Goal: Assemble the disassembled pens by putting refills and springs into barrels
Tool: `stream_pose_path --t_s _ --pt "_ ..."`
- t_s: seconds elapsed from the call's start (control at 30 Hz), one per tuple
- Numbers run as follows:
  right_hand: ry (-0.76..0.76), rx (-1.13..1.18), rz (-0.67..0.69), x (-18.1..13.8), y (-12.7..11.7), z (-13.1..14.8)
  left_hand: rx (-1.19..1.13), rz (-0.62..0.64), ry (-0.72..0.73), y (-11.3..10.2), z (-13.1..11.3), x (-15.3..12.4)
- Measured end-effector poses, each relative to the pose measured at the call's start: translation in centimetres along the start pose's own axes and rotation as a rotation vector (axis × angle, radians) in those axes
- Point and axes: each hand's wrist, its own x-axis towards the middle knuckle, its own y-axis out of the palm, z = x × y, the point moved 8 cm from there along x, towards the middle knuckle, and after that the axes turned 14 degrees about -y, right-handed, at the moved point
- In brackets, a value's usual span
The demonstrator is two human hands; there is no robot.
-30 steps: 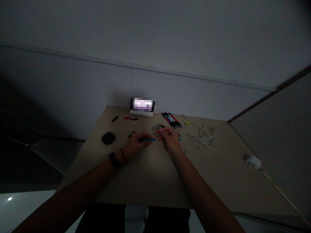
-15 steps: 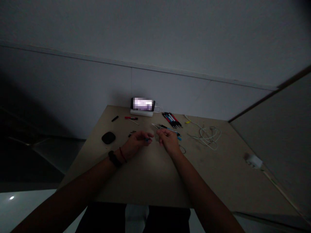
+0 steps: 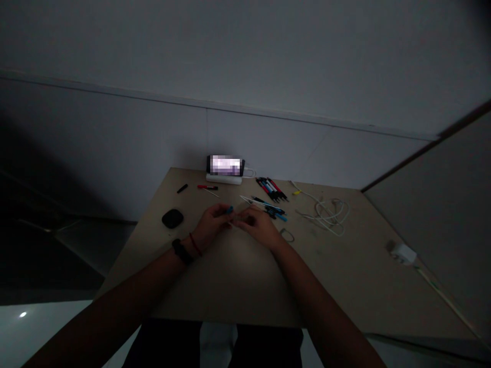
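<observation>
- The light-brown wooden table (image 3: 238,276) stands against a pale wall, dimly lit.
- Both forearms reach forward from the bottom edge and converge at the table's middle; the left wrist wears a black band and a red thread.
- The left hand (image 3: 212,224) rests low on the table, its fingers curled shut around a slim blue pen (image 3: 229,209), whose end pokes out past the fingertips towards the wall.
- The right hand (image 3: 260,226) lies knuckles-up, its fingertips pressed against the left hand's; whether it grips anything cannot be told.
- A coiled white cable (image 3: 330,212) lies well to the right.
- A small black oval case (image 3: 172,218) sits left of the hands.
- Loose dark and blue pens (image 3: 269,206) lie just beyond the right hand.
- Half a second ago the hands were apart with a gap between them; now they touch. A second ago the blue pen lay level between them with more barrel showing.
</observation>
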Motion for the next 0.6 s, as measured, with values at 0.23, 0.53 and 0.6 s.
stream_pose_path --t_s 0.23,0.53,0.6 --pt "-0.074 -0.040 0.152 -0.08 1.18 0.97 0.013 -0.020 0.005 -0.11 0.02 0.21" --pt "-0.067 -0.149 0.142 0.28 0.98 0.60 0.066 -0.019 0.041 -0.08 0.03 0.48" --pt "-0.048 -0.169 0.144 0.28 0.78 0.22 0.128 0.001 0.066 0.37 0.07 0.44"
